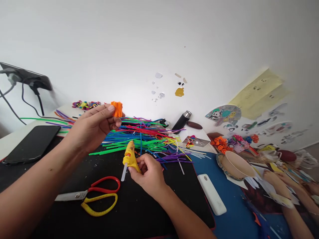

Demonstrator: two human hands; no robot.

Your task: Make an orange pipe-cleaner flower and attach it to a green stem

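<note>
My left hand (99, 121) is raised in front of the wall and pinches a small orange fuzzy piece (117, 109) between thumb and fingers. Lower and to the right, my right hand (148, 171) is wrapped round the handle of a yellow glue gun (131, 156), with a whitish glue stick (124, 172) poking out of its back end toward me. Behind the hands lie bundles of pipe cleaners (134, 146) in green, blue, red and purple. Scissors (99, 196) with one red and one yellow handle rest on the black mat (139, 212).
A phone (32, 144) lies at the left, below a power strip (27, 76). Toward the right are a black bottle (181, 122), a small figure (190, 141), a white case (211, 195), a bowl (236, 166) and orange flowers (220, 145). Another person's arms reach in at far right.
</note>
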